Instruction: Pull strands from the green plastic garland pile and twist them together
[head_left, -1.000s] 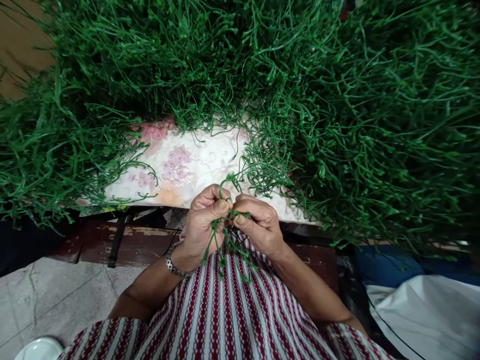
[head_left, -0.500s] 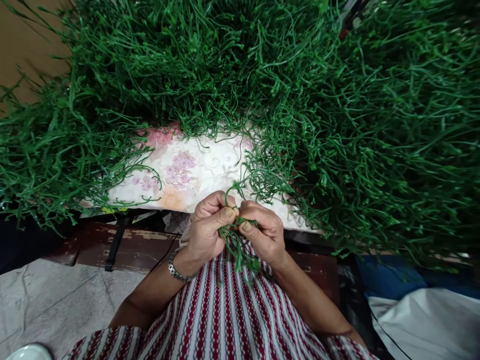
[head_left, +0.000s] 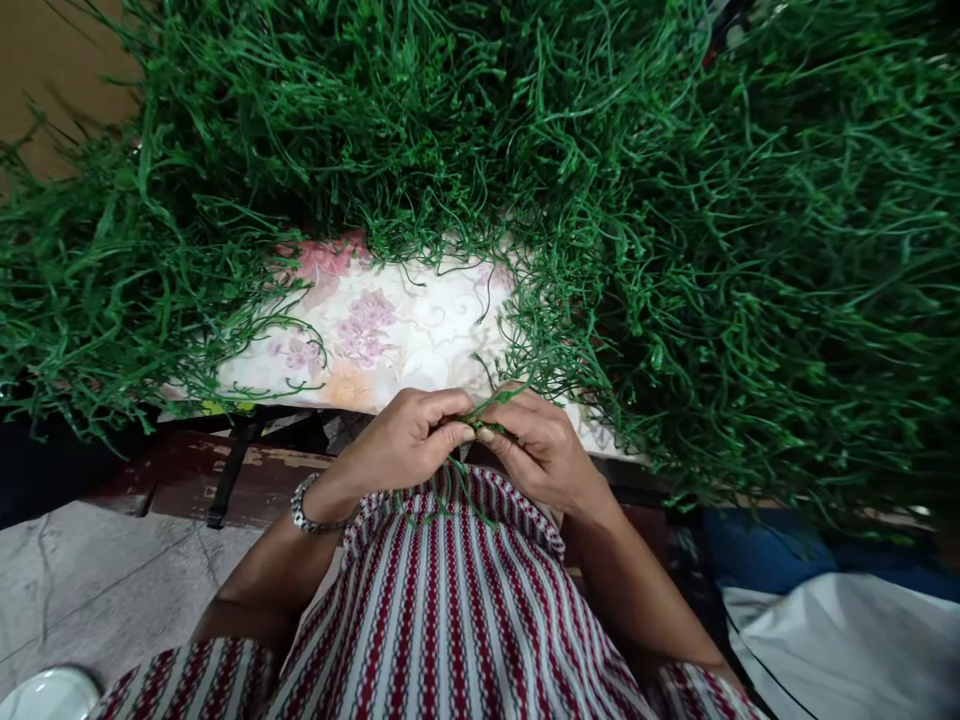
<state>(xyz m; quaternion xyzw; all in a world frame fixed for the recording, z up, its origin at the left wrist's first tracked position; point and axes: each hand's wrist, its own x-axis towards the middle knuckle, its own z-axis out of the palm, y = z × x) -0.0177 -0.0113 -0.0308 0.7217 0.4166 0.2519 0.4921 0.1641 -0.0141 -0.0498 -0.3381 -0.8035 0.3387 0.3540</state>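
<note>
Close to my body, at the table's near edge, my left hand (head_left: 416, 435) pinches thin green plastic stems (head_left: 469, 478) between thumb and forefinger. My right hand (head_left: 544, 445) grips the same small bunch from the other side, thumb tip almost touching the left thumb. One strand slants up across the right fingers; others dangle below the hands over the striped clothing. The exact join between the fingertips is hidden. A large heap of similar green artificial stems (head_left: 420, 120) covers most of the table beyond, with more at the left and right.
A white floral tablecloth (head_left: 427, 320) shows between the heaps. Below the table edge are a worn brown wooden bench (head_left: 292, 480) and a dark strap (head_left: 229, 480). White cloth (head_left: 855, 640) lies at the lower right, and a pale round dish (head_left: 49, 695) at the lower left.
Both wrists have lowered and spread outward, the hands turning flatter. The stem that stood upright above the fingers now lies slanted across the right hand, and the hanging strands have spread out.
</note>
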